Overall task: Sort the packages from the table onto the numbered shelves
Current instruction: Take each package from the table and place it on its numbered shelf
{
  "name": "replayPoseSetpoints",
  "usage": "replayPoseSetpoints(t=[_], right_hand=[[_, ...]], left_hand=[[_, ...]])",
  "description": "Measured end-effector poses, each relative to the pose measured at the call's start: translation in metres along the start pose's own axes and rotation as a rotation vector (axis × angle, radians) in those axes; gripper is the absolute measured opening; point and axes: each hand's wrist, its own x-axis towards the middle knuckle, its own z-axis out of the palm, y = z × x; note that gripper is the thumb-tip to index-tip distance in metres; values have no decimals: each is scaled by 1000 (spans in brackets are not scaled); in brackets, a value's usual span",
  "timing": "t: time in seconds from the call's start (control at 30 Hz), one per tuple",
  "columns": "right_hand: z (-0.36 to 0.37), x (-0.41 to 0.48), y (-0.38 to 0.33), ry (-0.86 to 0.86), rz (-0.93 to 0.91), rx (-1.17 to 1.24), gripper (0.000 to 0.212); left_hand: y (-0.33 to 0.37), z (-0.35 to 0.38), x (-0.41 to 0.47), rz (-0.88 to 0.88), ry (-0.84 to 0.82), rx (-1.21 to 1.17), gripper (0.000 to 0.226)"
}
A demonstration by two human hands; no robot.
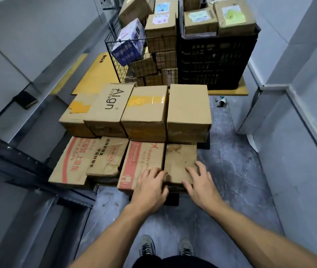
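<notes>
Several cardboard packages lie in two rows on a low platform in front of me. At the front right is a small stained brown box [179,160]. My left hand [149,187] grips its left side, fingers curled into the gap beside the red-printed Happy box [141,163]. My right hand [200,182] holds its right front corner, fingers over the top edge and thumb on the front face. Behind it sit a plain brown box [188,107], a box with yellow tape [146,111] and an Align box [109,107].
A wire basket [115,55] and a black crate [215,60], both piled with labelled boxes, stand on a yellow table [95,74] further back. Grey shelving [18,78] lines the left, grey panels [298,113] the right. A small object [221,102] lies on the floor.
</notes>
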Motion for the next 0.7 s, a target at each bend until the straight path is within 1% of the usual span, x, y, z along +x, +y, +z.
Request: replayPoseSetpoints(t=[0.1,0.23,0.3,0.47,0.53,0.7], right_hand=[[2,4,2,40,72,147,54],[2,14,2,-32,110,256,60],[5,19,-1,-54,139,291,63],[8,24,-11,-23,222,409,69],[6,23,-10,-25,230,427,69],[-1,14,-3,-5,223,466,69]], left_hand=[[1,1,2,-6,13,-17,40],[0,5,2,-29,33,-33,36],[-2,6,0,-24,30,-42,37],[-3,3,-1,-13,14,-43,36],[-1,1,0,-19,15,-60,36],[0,2,1,-40,19,-77,46]])
